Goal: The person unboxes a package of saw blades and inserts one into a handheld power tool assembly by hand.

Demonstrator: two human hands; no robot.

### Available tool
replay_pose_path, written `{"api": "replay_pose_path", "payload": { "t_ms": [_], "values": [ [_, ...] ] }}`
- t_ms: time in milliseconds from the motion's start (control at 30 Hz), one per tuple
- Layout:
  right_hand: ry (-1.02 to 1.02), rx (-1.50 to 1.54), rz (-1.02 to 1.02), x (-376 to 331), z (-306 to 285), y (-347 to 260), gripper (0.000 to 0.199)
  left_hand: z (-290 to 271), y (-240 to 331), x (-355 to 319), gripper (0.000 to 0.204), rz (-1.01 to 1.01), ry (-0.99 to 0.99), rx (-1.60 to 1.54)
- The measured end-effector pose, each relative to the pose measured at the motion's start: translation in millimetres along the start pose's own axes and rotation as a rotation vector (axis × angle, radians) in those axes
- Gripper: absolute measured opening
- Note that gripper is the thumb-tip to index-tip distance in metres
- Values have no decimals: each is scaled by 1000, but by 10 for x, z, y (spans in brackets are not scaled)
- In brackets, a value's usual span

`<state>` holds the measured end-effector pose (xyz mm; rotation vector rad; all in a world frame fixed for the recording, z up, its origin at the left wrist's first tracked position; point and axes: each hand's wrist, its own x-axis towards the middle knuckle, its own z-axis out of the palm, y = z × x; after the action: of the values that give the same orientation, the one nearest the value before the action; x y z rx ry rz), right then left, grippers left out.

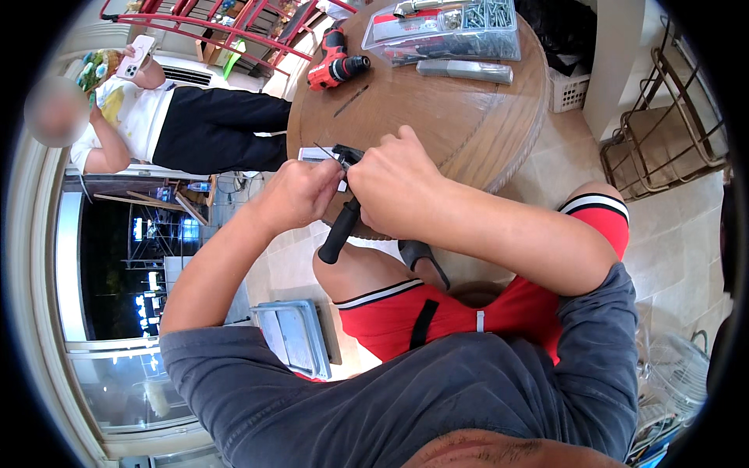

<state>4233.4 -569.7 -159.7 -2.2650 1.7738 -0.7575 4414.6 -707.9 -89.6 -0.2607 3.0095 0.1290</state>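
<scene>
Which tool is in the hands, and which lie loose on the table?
The black-handled tool is in both hands; the red drill and grey bar lie untouched on the table.

Black-handled hand tool, tilted, handle hanging below the round wooden table's edge

The right hand covers the middle of the black-handled tool, so how its head joins the grip cannot be seen, and the left hand hides whatever small part its fingers pinch at the tool's tip. The clear plastic organiser box on the tabletop is cut off by the upper edge; its small contents are too fine to tell apart. The bystander's face is blurred.
</scene>
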Motion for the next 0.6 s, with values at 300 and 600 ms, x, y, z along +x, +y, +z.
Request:
{"api": "replay_pose_path", "payload": {
  "t_ms": [300,600],
  "values": [
    [7,26,18,-3,-13,-8,12,-67,-111,14,14,138,-56,190],
    [107,36,144,-22,-121,12,14,-451,342,269,14,-188,-62,263]
  ]
}}
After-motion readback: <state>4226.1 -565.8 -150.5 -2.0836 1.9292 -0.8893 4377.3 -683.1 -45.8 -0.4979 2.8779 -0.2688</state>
